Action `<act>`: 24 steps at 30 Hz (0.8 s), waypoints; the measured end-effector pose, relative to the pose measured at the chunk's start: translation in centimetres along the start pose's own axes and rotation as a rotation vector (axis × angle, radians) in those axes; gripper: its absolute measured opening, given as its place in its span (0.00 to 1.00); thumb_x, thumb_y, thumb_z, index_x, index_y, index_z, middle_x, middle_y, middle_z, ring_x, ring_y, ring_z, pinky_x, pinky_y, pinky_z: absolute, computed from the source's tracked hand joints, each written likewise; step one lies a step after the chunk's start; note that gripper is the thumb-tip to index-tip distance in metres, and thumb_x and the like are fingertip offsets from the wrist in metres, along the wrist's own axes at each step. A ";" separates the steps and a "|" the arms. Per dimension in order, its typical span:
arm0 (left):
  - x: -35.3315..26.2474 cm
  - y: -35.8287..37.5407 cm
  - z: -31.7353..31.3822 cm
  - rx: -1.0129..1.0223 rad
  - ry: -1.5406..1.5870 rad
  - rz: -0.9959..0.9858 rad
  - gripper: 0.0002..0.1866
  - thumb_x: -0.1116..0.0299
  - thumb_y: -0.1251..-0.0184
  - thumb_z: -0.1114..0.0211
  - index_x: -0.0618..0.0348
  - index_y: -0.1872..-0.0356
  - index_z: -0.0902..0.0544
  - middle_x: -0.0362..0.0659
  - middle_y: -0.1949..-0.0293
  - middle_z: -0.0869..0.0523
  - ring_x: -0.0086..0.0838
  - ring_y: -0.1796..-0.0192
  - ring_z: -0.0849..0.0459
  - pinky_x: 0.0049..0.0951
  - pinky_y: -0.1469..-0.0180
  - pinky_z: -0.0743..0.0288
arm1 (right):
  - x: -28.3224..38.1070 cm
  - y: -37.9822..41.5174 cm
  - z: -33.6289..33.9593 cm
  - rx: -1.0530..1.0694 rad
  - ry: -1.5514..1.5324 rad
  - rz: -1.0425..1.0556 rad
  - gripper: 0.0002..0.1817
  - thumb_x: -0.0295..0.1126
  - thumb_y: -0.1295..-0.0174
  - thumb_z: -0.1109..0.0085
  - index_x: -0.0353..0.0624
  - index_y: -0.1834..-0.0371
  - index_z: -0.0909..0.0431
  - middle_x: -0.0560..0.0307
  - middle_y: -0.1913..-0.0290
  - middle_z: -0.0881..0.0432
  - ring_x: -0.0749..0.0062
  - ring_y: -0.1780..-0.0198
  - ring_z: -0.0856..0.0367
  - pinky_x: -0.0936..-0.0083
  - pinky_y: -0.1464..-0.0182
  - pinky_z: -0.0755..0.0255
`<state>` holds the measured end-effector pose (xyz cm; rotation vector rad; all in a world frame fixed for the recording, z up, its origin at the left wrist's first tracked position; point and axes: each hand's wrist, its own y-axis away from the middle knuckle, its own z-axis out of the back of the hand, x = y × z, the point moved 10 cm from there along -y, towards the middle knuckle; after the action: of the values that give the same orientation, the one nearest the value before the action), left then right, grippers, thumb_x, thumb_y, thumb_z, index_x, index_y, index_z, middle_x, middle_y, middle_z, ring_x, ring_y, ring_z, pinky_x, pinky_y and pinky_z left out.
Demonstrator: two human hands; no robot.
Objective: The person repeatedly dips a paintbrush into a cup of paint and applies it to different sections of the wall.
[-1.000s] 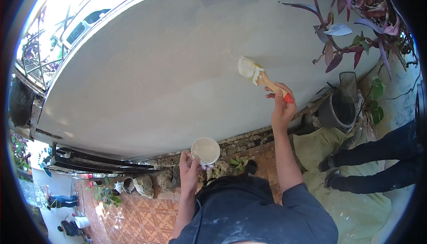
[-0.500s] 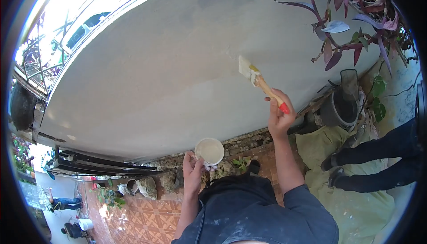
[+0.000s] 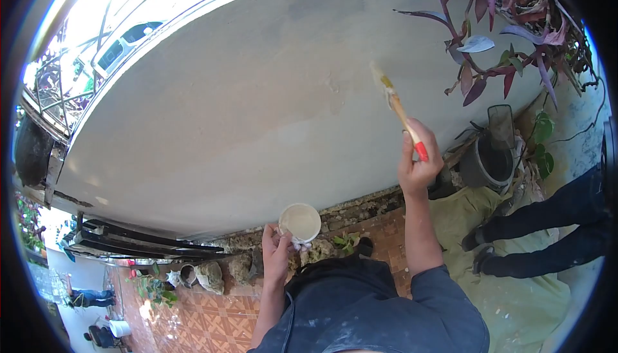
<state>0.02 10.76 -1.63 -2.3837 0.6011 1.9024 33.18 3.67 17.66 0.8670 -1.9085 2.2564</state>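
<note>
Paintbrush (image 3: 391, 97), bristles (image 3: 378, 75) beyond right grip (image 3: 421, 160), handle (image 3: 402, 116) pinched there, cup (image 3: 300, 222) pinched by left grip (image 3: 276, 253)

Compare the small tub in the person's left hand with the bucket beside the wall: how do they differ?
The tub is whitish, while the bucket is grey. The tub is small; the bucket looks clearly larger. The tub is held in the left hand, whereas the bucket sits by the wall, with no hand on it. Both are round and open-topped.
</note>
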 end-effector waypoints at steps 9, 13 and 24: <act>-0.3 0.1 -1.0 -0.017 -0.026 0.002 0.07 0.76 0.28 0.50 0.60 0.55 0.37 0.51 0.68 0.16 0.31 0.72 0.14 0.25 0.72 0.18 | 0.5 -1.4 -3.0 0.047 -0.005 0.046 0.10 0.23 0.35 0.42 0.35 0.51 0.20 0.46 0.56 0.15 0.59 0.56 0.15 0.69 0.55 0.21; -0.7 0.0 -1.8 0.010 -0.012 -0.005 0.07 0.76 0.28 0.49 0.59 0.56 0.38 0.51 0.69 0.16 0.30 0.72 0.13 0.24 0.72 0.18 | 0.7 -1.9 -0.5 -0.079 -0.089 -0.018 0.11 0.23 0.34 0.42 0.35 0.50 0.20 0.48 0.55 0.15 0.65 0.56 0.15 0.73 0.54 0.23; -0.1 0.1 -2.2 0.053 0.026 0.005 0.07 0.76 0.27 0.48 0.59 0.55 0.36 0.51 0.67 0.17 0.33 0.71 0.14 0.29 0.67 0.18 | 2.3 -3.3 -1.2 -0.077 -0.196 -0.011 0.10 0.24 0.35 0.42 0.35 0.52 0.20 0.48 0.58 0.15 0.62 0.58 0.15 0.70 0.56 0.21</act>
<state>2.02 10.13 -1.00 -2.3797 0.6509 1.8362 32.06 4.86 21.59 1.1214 -2.0482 2.1466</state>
